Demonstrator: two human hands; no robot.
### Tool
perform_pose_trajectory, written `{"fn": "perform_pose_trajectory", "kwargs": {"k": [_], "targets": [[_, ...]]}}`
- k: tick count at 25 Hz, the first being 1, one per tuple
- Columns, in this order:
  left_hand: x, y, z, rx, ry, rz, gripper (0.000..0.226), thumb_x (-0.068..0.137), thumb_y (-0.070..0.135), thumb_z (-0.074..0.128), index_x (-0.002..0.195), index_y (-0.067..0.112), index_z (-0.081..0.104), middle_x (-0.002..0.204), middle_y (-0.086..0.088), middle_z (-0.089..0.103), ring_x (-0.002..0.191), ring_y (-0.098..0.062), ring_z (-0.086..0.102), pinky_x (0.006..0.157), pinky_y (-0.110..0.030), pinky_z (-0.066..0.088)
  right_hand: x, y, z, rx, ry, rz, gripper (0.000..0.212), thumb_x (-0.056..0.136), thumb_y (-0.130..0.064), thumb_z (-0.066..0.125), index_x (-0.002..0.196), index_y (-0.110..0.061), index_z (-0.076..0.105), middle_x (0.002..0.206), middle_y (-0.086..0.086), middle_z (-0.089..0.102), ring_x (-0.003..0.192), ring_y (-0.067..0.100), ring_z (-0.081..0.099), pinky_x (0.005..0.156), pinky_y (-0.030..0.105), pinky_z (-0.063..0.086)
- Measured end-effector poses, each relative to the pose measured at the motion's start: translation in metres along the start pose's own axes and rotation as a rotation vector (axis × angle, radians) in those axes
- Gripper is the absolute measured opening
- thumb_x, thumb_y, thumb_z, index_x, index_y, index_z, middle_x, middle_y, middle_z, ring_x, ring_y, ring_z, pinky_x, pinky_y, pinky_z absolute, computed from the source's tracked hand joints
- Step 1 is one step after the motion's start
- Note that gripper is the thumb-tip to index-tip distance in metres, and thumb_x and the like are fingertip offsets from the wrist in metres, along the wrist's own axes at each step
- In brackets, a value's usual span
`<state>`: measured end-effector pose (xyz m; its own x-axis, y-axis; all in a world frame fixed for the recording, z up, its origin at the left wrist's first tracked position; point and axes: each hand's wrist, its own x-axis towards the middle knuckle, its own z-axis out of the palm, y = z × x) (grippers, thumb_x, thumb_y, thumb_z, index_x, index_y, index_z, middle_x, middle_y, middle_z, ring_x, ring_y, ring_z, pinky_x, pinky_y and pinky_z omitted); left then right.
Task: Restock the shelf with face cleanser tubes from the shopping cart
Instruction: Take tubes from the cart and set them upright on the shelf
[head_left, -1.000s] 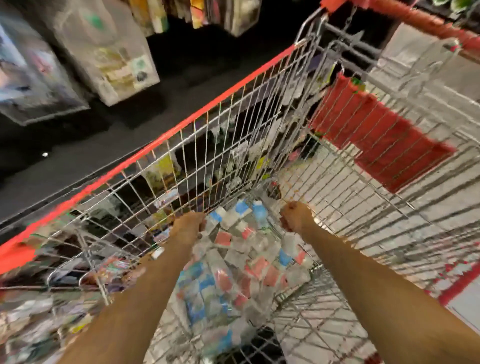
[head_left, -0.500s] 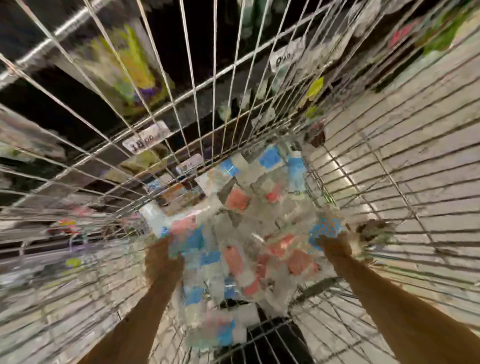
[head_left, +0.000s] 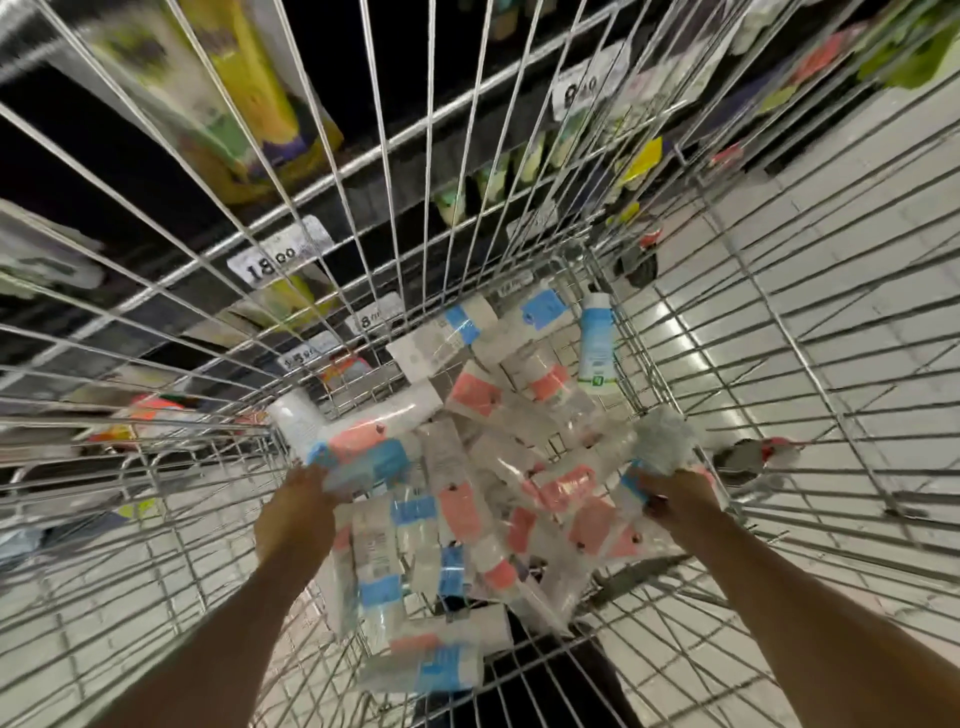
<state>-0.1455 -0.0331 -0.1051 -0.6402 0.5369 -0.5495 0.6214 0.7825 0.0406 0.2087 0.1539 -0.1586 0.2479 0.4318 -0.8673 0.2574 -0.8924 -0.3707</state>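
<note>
head cam looks straight down into wire cart (head_left: 727, 322). cleanser tubes (head_left: 467, 509) are in the cart, loose pile on the basket floor: white tubes in clear wrap w/ pink or blue label bands, lying crosswise over each other

L hand (head_left: 298, 512) at left edge of pile, back of hand up. fingertips go under a blue-label pack (head_left: 363, 465), so it's touching. gripping vs flat = can't tell, fingers hidden by the pack

R hand (head_left: 675, 493) at right edge of pile, near cart's right wall. fingers curled round a blurred white pack (head_left: 665, 439) that sticks up above the knuckles. motion blur, label unreadable

both forearms bare, coming in from bottom of frame

white/blue bottle (head_left: 597, 348) stands roughly upright in far right corner against the wire, apart from both hands

thru far wall: shelf (head_left: 363, 171) w/ price tag (head_left: 280, 257) reading 18.00, yellow pkg (head_left: 249, 104) above it, blurred. floor tiles (head_left: 857, 260) pale, seen thru right wall. cart wheel (head_left: 636, 265) just beyond far right corner
</note>
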Motion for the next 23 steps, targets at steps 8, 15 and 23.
{"fn": "perform_pose_trajectory", "kwargs": {"k": [8, 15, 23], "targets": [[-0.065, 0.063, -0.089, -1.036, 0.103, -0.084, 0.014, 0.083, 0.01, 0.069, 0.08, -0.002, 0.063, 0.051, 0.012, 0.06, 0.052, 0.007, 0.058, 0.052, -0.009, 0.043, -0.128, -0.079, -0.021, 0.083, -0.777, 0.057, 0.027, 0.08, -0.007, 0.047, 0.079, -0.009, 0.074, 0.078, 0.009, 0.071, 0.067, 0.018, 0.07, 0.061, 0.028, 0.057], [-0.145, 0.089, -0.177, -1.77, 0.02, 0.018, 0.006, 0.086, 0.013, 0.063, 0.09, 0.008, 0.063, 0.085, -0.001, 0.072, 0.091, -0.028, 0.065, 0.079, -0.031, 0.058, -0.255, -0.158, -0.012, -0.084, -0.85, -0.284, 0.024, 0.079, -0.022, 0.065, 0.093, -0.002, 0.063, 0.065, 0.004, 0.064, 0.052, 0.015, 0.059, 0.05, 0.024, 0.048], [-0.274, 0.065, -0.259, -2.55, -0.229, 0.341, 0.06, 0.1, 0.035, 0.035, 0.085, -0.008, 0.073, 0.097, -0.03, 0.065, 0.094, -0.03, 0.069, 0.084, -0.035, 0.056, -0.429, -0.158, -0.016, -0.286, -1.227, -0.562, 0.029, 0.062, -0.024, 0.072, 0.083, -0.006, 0.064, 0.065, 0.01, 0.061, 0.054, 0.021, 0.058, 0.051, 0.026, 0.05]]}}
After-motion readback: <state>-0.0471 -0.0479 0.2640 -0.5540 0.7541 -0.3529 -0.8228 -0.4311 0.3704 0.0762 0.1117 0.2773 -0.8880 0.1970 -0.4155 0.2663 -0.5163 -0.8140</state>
